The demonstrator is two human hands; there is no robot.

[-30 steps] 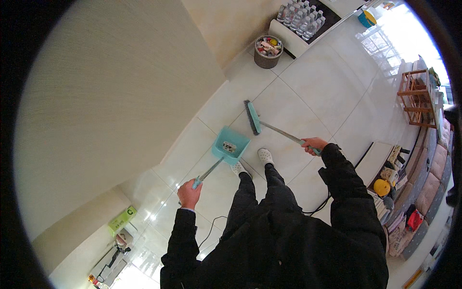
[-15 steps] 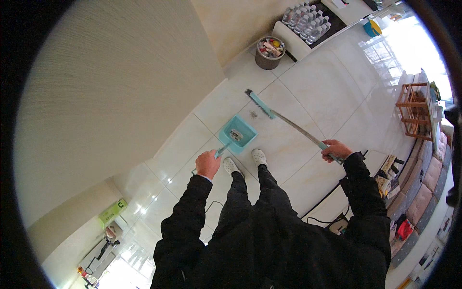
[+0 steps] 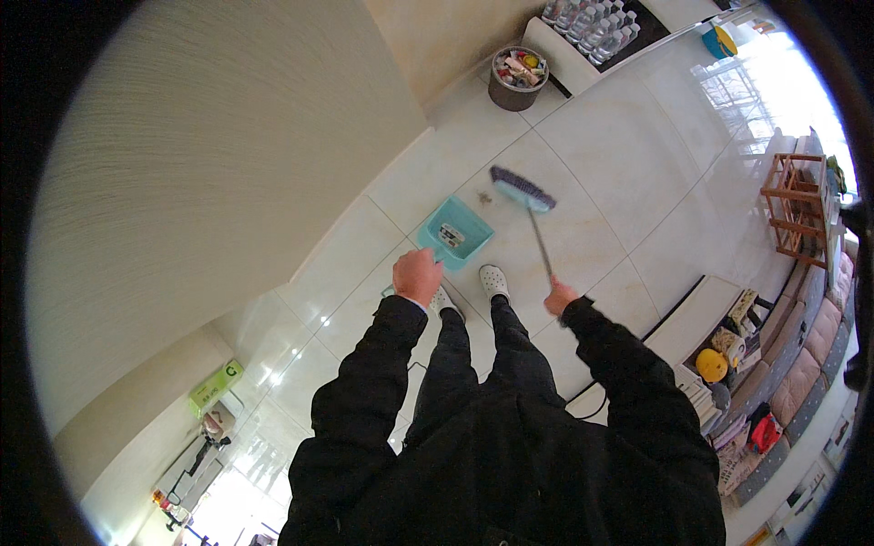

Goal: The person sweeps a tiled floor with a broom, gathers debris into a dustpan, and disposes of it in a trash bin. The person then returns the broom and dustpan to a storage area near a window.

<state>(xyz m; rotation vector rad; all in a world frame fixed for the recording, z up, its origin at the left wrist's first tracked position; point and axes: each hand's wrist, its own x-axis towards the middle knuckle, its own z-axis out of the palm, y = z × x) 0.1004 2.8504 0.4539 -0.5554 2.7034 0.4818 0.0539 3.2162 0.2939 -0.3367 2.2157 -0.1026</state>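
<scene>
Dustpan [image 3: 455,233] lies on the tiles at one o'clock from the left hand [image 3: 418,276], which grips its handle. Broom [image 3: 523,189], head at two o'clock from the pan, shaft running toward six, is clenched in the right hand [image 3: 559,298].

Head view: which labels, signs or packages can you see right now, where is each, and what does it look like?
Label: inside the teal dustpan held by the left hand; small pale rectangle.
Sign: lower left by the wall; green rectangle, white mark.
Bottles: top, on the floor; clear, packed in rows.
Bin: beside the bottles; round, dark, full of mixed wrappers.
</scene>
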